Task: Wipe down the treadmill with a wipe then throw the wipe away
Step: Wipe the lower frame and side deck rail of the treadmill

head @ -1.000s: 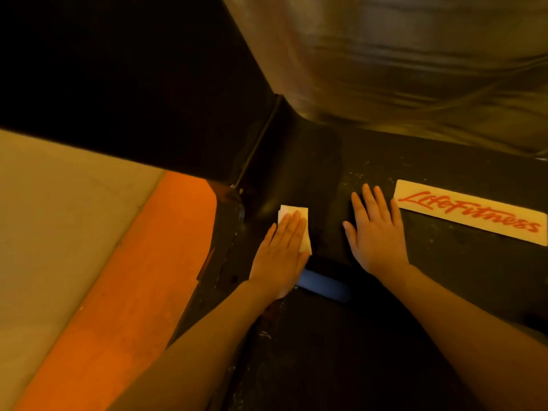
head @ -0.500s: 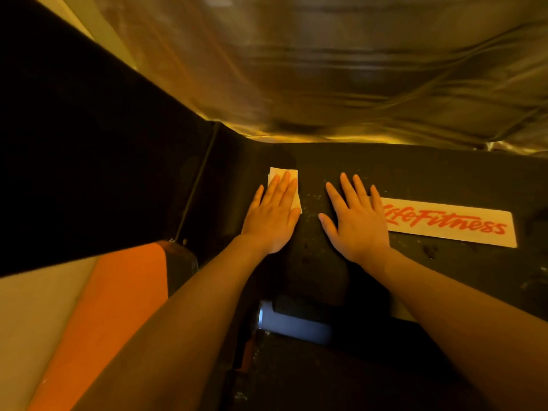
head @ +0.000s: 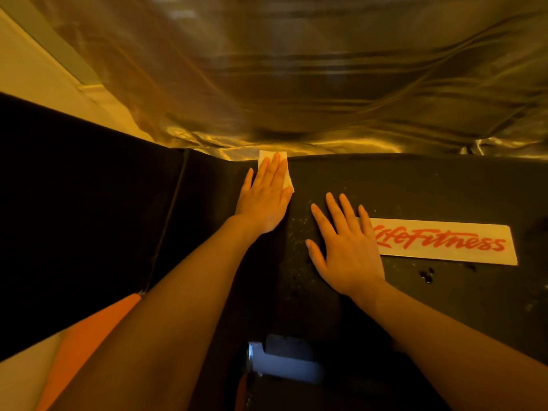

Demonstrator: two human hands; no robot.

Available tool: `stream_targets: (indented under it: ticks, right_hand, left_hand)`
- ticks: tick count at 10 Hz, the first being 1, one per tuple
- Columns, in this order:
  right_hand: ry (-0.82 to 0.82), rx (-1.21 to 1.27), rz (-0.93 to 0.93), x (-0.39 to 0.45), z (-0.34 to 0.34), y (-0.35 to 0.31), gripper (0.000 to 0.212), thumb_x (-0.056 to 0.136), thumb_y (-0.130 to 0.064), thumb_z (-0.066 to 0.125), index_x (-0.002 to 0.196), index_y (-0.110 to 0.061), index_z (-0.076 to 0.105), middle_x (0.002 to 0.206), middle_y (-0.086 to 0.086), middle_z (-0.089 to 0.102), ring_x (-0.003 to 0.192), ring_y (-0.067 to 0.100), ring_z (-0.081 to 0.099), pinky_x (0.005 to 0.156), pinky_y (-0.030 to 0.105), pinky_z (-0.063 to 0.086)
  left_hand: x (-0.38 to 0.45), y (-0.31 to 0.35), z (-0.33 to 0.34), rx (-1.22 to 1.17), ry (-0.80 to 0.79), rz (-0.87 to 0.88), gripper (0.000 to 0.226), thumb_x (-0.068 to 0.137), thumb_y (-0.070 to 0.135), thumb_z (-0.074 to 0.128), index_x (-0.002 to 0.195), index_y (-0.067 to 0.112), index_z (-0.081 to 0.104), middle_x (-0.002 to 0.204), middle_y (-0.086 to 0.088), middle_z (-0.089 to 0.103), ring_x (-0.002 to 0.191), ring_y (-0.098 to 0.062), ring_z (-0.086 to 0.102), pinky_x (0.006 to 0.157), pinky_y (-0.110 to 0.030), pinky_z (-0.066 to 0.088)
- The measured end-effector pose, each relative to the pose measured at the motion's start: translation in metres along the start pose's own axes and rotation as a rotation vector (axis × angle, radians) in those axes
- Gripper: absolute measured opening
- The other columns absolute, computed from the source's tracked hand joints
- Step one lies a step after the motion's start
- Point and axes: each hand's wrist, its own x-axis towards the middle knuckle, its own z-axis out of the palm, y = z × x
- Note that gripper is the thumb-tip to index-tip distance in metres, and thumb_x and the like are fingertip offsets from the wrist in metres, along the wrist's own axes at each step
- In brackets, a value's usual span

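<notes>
The dark treadmill surface [head: 415,185] lies open to the right of the left hand [head: 264,200], up to its far edge, where a shiny draped sheet [head: 296,84] hangs close above. The right hand [head: 347,247] lies flat just beside, partly covering the LifeFitness label [head: 444,243]. On the left a black wall [head: 89,188] closes the side

A shiny, creased golden sheet [head: 326,78] filled the upper frame. An orange strip [head: 89,345] ran along the lower left beside a pale floor [head: 23,378]. A small lit bluish-white block [head: 284,364] sat at bottom centre.
</notes>
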Motion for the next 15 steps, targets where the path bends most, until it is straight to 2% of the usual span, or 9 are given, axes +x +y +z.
stream_targets:
  ticks: [4, 5, 6, 7, 8, 11, 12, 14, 15]
  right_hand:
    - [-0.025, -0.002, 0.012, -0.001, -0.002, -0.001, 0.07, 0.096, -0.062, 0.02, 0.156, -0.026, 0.024, 0.165, 0.008, 0.017, 0.153, 0.028, 0.009, 0.123, 0.051, 0.012]
    - [-0.028, -0.002, 0.01, -0.001, -0.002, -0.001, 0.07, 0.097, -0.062, 0.021, 0.157, -0.026, 0.025, 0.165, 0.009, 0.018, 0.153, 0.028, 0.009, 0.123, 0.051, 0.012]
    - [-0.025, 0.0, 0.012, -0.001, -0.001, -0.001, 0.07, 0.096, -0.062, 0.021, 0.156, -0.026, 0.025, 0.165, 0.009, 0.018, 0.153, 0.028, 0.009, 0.123, 0.051, 0.012]
    - [-0.028, 0.004, 0.009, 0.0, -0.001, -0.001, 0.07, 0.096, -0.061, 0.022, 0.156, -0.026, 0.027, 0.164, 0.009, 0.018, 0.153, 0.028, 0.009, 0.122, 0.052, 0.013]
    - [-0.034, 0.011, 0.007, 0.0, -0.002, -0.001, 0.069, 0.096, -0.06, 0.022, 0.156, -0.025, 0.027, 0.164, 0.009, 0.018, 0.153, 0.029, 0.009, 0.122, 0.052, 0.014]
    - [-0.071, 0.089, -0.042, 0.0, -0.01, 0.003, 0.069, 0.097, -0.058, 0.013, 0.157, -0.025, 0.023, 0.166, 0.007, 0.012, 0.153, 0.026, 0.002, 0.122, 0.045, 0.001]
    - [-0.085, 0.152, -0.06, 0.0, -0.018, 0.014, 0.057, 0.105, -0.044, 0.028, 0.157, -0.022, 0.02, 0.166, 0.007, 0.009, 0.153, 0.024, 0.001, 0.122, 0.04, -0.001]
    - [0.017, 0.049, 0.076, -0.011, -0.02, 0.052, 0.065, 0.098, -0.048, 0.025, 0.15, -0.012, 0.041, 0.159, 0.016, 0.031, 0.149, 0.034, 0.024, 0.119, 0.051, 0.018]
    - [-0.003, 0.009, 0.077, -0.012, -0.019, 0.055, 0.068, 0.097, -0.053, 0.02, 0.154, -0.017, 0.034, 0.162, 0.013, 0.026, 0.151, 0.03, 0.018, 0.121, 0.049, 0.014]
  left_hand:
    - [-0.08, 0.01, 0.024, -0.025, -0.019, 0.053, 0.059, 0.105, 0.044, 0.011, 0.154, 0.024, -0.017, 0.16, 0.008, -0.024, 0.149, -0.011, -0.022, 0.123, -0.04, -0.01]
    - [-0.1, 0.015, 0.029, -0.092, 0.059, 0.061, 0.068, 0.096, 0.05, -0.002, 0.158, 0.024, 0.011, 0.163, 0.01, 0.001, 0.15, -0.006, -0.006, 0.121, -0.032, -0.01]
    - [-0.094, 0.015, 0.029, -0.042, 0.152, 0.058, 0.064, 0.1, 0.045, 0.009, 0.154, 0.018, 0.03, 0.162, 0.001, 0.026, 0.151, -0.013, 0.017, 0.119, -0.031, -0.004]
    - [-0.073, 0.014, 0.03, 0.001, 0.08, 0.045, 0.059, 0.106, 0.04, 0.017, 0.154, 0.021, -0.012, 0.164, 0.003, -0.013, 0.151, -0.013, -0.013, 0.119, -0.031, -0.011]
    - [-0.044, 0.014, 0.019, 0.023, 0.054, 0.052, 0.059, 0.107, 0.039, 0.015, 0.15, 0.022, -0.021, 0.162, 0.002, -0.023, 0.149, -0.014, -0.021, 0.122, -0.035, -0.009]
    - [0.005, 0.025, -0.003, -0.005, -0.022, -0.005, 0.058, 0.108, 0.038, 0.015, 0.156, 0.023, -0.015, 0.164, 0.002, -0.021, 0.15, -0.016, -0.019, 0.122, -0.043, -0.007]
    - [-0.015, 0.028, 0.006, 0.006, -0.028, 0.006, 0.059, 0.108, 0.038, 0.015, 0.154, 0.024, -0.02, 0.163, 0.002, -0.024, 0.149, -0.017, -0.022, 0.122, -0.043, -0.006]
    - [-0.08, 0.04, 0.028, 0.016, -0.052, 0.011, 0.061, 0.106, 0.041, 0.013, 0.147, 0.027, -0.03, 0.157, 0.005, -0.035, 0.146, -0.016, -0.03, 0.123, -0.044, -0.009]
    - [-0.088, 0.043, 0.032, 0.015, -0.078, -0.003, 0.061, 0.106, 0.043, 0.011, 0.148, 0.028, -0.031, 0.155, 0.006, -0.038, 0.144, -0.015, -0.034, 0.121, -0.044, -0.013]
